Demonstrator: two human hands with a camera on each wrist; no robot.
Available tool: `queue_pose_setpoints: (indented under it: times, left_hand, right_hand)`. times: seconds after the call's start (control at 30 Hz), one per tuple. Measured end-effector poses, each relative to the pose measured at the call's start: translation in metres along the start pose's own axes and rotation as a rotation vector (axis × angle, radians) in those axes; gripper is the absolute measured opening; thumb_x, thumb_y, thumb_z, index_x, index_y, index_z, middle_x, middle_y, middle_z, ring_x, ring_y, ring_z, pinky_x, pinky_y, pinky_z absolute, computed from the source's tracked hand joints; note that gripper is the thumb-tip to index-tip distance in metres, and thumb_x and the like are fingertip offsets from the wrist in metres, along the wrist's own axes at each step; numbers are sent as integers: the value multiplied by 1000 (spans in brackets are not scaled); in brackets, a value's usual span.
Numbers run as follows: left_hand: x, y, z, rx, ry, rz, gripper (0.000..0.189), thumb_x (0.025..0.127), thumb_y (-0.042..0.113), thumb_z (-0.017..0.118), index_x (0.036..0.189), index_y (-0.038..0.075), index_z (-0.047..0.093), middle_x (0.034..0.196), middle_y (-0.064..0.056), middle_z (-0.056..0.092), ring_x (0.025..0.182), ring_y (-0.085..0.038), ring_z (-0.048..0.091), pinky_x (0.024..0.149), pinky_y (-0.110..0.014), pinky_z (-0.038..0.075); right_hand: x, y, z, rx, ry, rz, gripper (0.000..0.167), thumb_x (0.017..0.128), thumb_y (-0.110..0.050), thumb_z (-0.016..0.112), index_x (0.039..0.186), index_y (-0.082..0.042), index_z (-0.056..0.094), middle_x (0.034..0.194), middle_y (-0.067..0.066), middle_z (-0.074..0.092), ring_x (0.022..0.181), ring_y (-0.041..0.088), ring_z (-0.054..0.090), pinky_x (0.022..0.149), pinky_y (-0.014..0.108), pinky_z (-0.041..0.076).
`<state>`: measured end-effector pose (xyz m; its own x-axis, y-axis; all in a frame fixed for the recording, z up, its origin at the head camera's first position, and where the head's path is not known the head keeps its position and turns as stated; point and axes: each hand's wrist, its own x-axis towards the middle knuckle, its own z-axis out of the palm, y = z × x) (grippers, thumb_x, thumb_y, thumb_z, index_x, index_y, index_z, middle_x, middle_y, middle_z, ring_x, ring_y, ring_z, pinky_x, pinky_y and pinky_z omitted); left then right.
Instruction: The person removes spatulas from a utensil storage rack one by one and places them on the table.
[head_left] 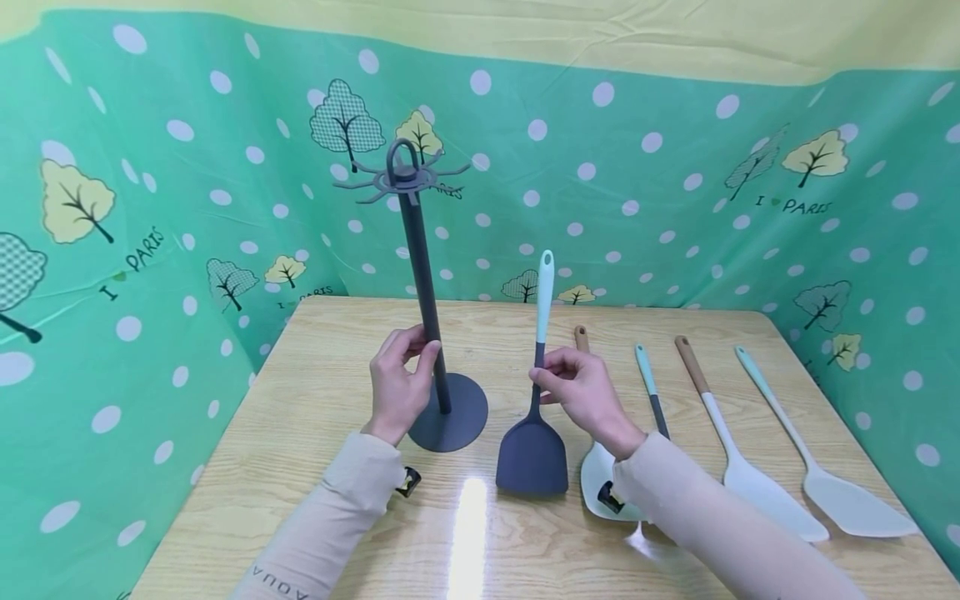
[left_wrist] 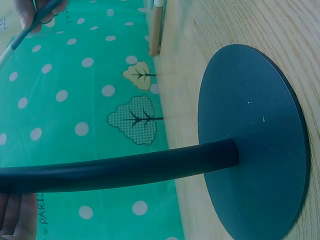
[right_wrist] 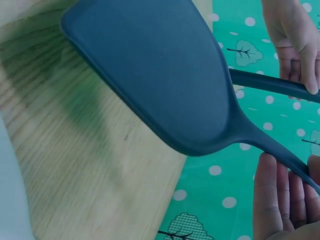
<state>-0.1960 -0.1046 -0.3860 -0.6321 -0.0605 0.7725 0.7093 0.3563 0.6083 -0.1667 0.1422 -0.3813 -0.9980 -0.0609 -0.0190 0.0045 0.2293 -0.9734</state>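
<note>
A dark metal utensil stand (head_left: 422, 267) rises from a round base (left_wrist: 255, 120), with a ring of hooks and a loop at its top. My left hand (head_left: 402, 379) holds its pole low down, thumb at the front. To the right, my right hand (head_left: 583, 390) pinches a spatula (head_left: 532, 457) by the dark neck below its mint handle. The spatula is upright, handle up and wide dark blade down, raised over the wood in the right wrist view. Fingers (right_wrist: 267, 187) and thumb meet around its neck there.
Several utensils lie at the right of the wooden table (head_left: 300, 467): a pale brown-handled turner (head_left: 597, 483), a mint-handled tool (head_left: 655, 400) partly under my sleeve, a white brown-handled turner (head_left: 772, 492) and a pale mint-handled one (head_left: 847, 500). A green dotted cloth (head_left: 637, 200) hangs behind.
</note>
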Motion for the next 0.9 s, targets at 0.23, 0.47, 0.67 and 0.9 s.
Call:
queue_pose_setpoints:
  times: [0.23,0.47,0.67,0.9]
  left_hand:
    - [2,9,-2,8,8,5,16,80,-16,66,96,-13,63,84,-22,61,74,-34,62,72,-34,58]
    - [2,12,-4,11,1,11,16,80,-15,67,96,-13,64,84,-22,61,74,-31,63,71,-34,58]
    - [2,11,-4,9,4,15,15,80,-14,67,95,-12,64,84,-22,61,74,-31,63,71,-33,58]
    - [1,11,-4,21,-2,14,16,81,-14,67,96,-13,64,84,-21,61,73,-33,63,70,-37,58]
  right_hand:
    - [2,8,3,-25,-18,34,17,91,-16,67,97,-1,64,92,14,60,83,30,63,69,35,60]
    - [4,17,7,-38,-45,81,12,90,-12,67,94,0,64,86,14,60,79,29,64,67,38,60]
    - [6,26,9,-20,-82,129,10,91,-9,65,94,0,62,87,15,59,77,26,65,67,39,60]
    - [7,32,10,-50,-90,166,10,91,-10,64,95,0,62,87,15,59,78,24,65,66,37,60]
